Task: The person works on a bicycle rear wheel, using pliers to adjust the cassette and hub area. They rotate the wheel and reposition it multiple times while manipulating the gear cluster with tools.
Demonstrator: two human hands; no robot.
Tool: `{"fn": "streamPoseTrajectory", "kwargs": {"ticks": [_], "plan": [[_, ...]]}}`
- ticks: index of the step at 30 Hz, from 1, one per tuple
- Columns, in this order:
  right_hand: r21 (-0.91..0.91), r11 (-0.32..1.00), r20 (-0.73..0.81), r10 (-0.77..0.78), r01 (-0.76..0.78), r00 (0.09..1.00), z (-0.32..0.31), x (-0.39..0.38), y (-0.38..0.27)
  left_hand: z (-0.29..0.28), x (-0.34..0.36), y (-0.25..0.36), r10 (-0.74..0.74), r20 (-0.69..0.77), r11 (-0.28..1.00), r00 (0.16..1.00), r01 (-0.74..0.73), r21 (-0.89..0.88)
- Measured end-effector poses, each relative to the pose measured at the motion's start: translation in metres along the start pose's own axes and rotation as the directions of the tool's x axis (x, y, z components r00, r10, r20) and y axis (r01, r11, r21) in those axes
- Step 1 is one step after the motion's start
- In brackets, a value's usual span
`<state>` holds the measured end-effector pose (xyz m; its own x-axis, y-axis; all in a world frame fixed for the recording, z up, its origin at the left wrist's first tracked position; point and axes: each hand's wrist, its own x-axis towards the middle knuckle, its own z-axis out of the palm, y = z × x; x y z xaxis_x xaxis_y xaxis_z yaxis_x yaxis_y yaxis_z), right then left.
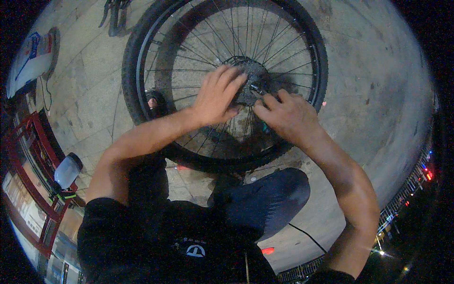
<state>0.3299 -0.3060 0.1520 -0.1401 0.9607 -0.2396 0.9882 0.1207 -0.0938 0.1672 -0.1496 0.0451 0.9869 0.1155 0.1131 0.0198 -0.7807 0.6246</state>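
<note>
A bicycle wheel (135, 94) with a knobbly black tyre and thin spokes lies in front of me, its sprocket cassette (255, 71) facing up at the hub. My left hand (217, 94) lies over the left side of the cassette, fingers stretched out, with slight blur at the tips. Close to the hub's centre is my right hand (288, 113), its fingers curled and closed. A small shiny metal piece (256, 88) shows at the hub beside the right fingertips; I cannot tell whether it is part of the axle or a held tool. A bit of green shows under that hand.
The wheel is on a tiled, stained pavement (369, 85). At the far left sits a white plastic box (35, 61) with a cable. A red metal frame (40, 137) and a pale bottle-like container (68, 170) are at the left. Dark bike parts (115, 16) lie at top left.
</note>
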Motion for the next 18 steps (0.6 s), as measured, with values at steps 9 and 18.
{"fn": "streamPoseTrajectory", "kwargs": {"ticks": [9,18], "plan": [[0.04,0.999,-0.052,-0.003,0.005,0.999,0.001,0.0,0.001,0.011,0.021,-0.015,-0.074,0.152,0.993,0.986,0.058,0.107],[0.056,0.998,-0.079,0.016,-0.012,0.997,-0.001,-0.001,-0.001,0.011,-0.022,-0.006,-0.094,0.091,0.992,0.991,0.085,0.094]]}}
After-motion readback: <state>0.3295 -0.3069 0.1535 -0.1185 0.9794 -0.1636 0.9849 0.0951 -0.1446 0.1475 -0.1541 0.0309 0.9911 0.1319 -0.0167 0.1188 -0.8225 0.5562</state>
